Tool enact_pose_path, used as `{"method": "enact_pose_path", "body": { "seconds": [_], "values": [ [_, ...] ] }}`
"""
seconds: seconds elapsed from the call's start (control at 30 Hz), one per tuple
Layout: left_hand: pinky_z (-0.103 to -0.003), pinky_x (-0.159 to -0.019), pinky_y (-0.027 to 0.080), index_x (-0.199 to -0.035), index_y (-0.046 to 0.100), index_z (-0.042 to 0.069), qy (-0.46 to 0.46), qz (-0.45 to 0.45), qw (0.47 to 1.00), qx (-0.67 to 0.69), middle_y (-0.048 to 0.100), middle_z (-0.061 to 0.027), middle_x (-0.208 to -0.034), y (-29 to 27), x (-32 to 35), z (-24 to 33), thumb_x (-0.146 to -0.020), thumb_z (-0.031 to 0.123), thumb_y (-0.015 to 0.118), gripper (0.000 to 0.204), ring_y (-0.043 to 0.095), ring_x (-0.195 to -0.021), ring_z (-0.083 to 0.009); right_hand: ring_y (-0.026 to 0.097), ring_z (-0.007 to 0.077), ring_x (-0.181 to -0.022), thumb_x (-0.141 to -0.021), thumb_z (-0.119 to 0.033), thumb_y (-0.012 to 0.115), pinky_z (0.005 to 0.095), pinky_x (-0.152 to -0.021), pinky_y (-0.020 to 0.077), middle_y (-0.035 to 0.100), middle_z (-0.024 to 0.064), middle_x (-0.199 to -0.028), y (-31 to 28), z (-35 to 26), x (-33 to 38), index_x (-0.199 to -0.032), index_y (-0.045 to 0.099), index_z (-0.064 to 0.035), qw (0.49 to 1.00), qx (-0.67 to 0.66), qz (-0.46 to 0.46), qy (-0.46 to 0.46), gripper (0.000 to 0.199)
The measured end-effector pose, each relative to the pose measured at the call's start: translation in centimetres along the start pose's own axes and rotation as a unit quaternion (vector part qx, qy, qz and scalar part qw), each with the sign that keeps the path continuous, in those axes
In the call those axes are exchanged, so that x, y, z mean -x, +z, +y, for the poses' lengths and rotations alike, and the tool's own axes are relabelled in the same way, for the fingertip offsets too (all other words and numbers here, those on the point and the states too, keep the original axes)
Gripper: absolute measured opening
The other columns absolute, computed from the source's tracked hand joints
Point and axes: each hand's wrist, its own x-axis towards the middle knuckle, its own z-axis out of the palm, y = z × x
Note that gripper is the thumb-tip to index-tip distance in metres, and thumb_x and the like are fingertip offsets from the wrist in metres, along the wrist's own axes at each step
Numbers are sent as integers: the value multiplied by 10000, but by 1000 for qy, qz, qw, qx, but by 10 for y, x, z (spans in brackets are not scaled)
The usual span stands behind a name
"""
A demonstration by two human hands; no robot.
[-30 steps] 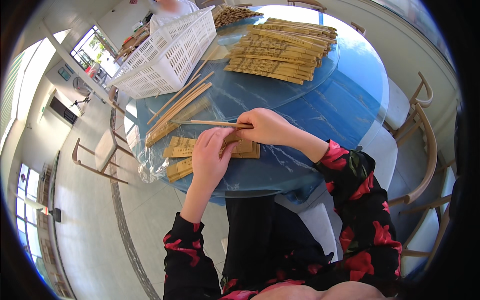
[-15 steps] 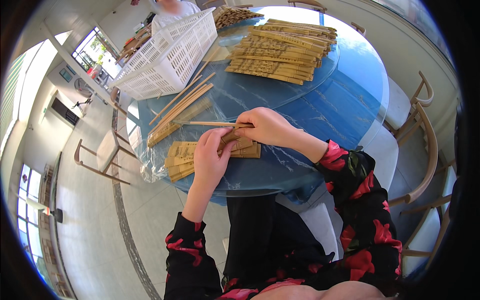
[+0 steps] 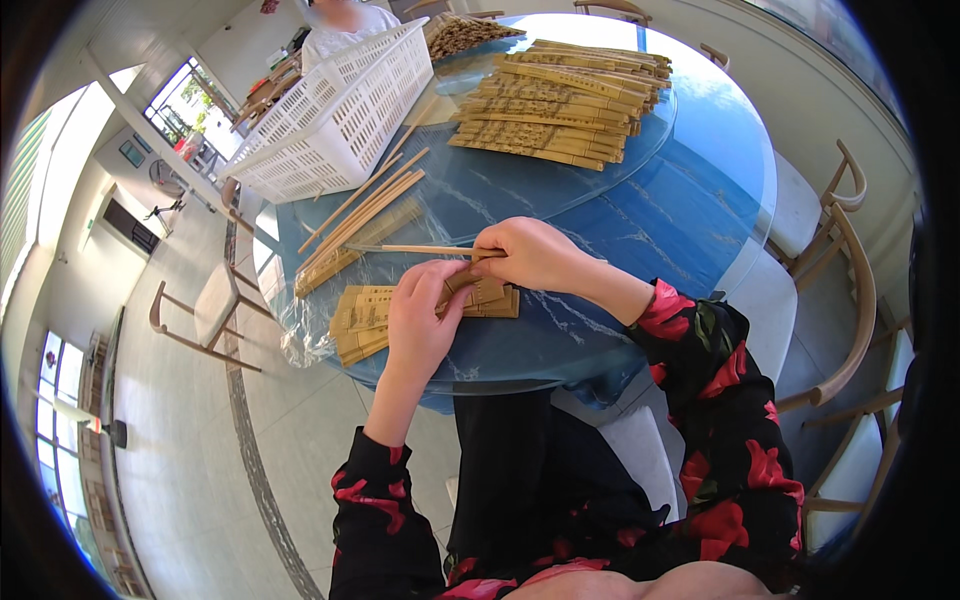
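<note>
Both my hands meet above the near edge of a round table, fingers closed. My left hand (image 3: 425, 310) pinches a tan printed paper sleeve (image 3: 458, 279), long and flat like a chopstick wrapper. Close against it, my right hand (image 3: 530, 255) grips a thin wooden stick (image 3: 430, 249), which points left and has a greyish tapered end. My right fingertips are also at the sleeve; whether the stick is inside it is hidden. Beneath my left hand lies a fanned pile of similar sleeves (image 3: 362, 310).
Loose wooden sticks (image 3: 375, 208) and crumpled clear plastic (image 3: 308, 335) lie to the left. Behind them stands a white perforated basket (image 3: 320, 150). A large stack of tan sleeves (image 3: 560, 110) sits on the glass turntable. Across the table is a person (image 3: 345, 30). Chairs (image 3: 845, 260) surround it.
Almost nothing differs. Both hands keep their grip and place, with only a tiny shift of the stick and fingers.
</note>
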Motion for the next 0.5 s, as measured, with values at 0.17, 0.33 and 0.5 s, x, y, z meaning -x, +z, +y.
{"method": "enact_pose_path", "body": {
  "seconds": [0.17,0.33,0.5],
  "values": [
    [-382,-877,559,-1135,707,40,-13,14,1000,4,739,-115,-1087,-1,0,1,-852,12,815,304,704,-1006,-321,685,321,-773,-959,-310,723,431,-685,508,725,124,-805,1,1,0,-1009,762,-62,1000,7,14,-14,256],
    [-378,-891,558,-1145,706,35,-34,36,998,26,738,-120,-1093,0,-4,5,-864,13,809,300,709,-1017,-313,677,227,-689,-1054,-294,626,378,-646,488,700,54,-709,-12,-6,7,-1073,744,-92,996,47,69,-34,235],
    [-375,-894,556,-1140,712,29,-58,66,996,11,739,-117,-1099,-3,-3,5,-860,17,812,298,711,-1019,-306,637,185,-692,-1036,-222,639,328,-652,479,691,47,-767,-46,5,6,-1109,812,-151,989,65,95,-92,201]
  ]
}}
